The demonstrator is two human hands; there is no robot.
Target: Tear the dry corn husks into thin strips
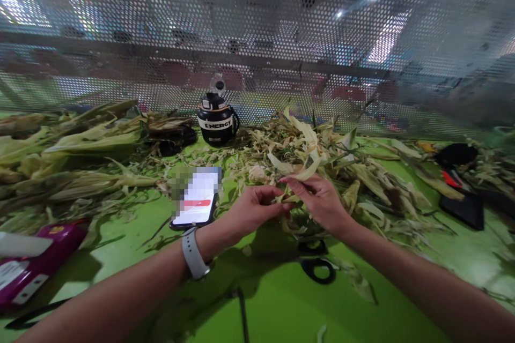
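Observation:
My left hand point(247, 211), with a pale watch strap point(193, 254) at the wrist, pinches a thin piece of corn husk in front of the heap. Close beside it, my right hand point(324, 203) is closed on the same pale corn husk point(306, 172), which sticks up past the fingers. Exactly how the fingertips meet on it is partly hidden. Behind both hands lies a loose pile of dry husks and shreds point(354, 171). Below them, black-handled scissors point(319, 270) rest on the green table point(281, 305), their blades in shadow.
A lit phone point(199, 198) lies left of my hands. A black jug marked ENERGY point(217, 124) stands behind. Long husks point(88, 142) cover the far left, near a purple device point(44, 257). A dark flat object point(462, 209) lies right. Perforated metal point(257, 27) closes off the back.

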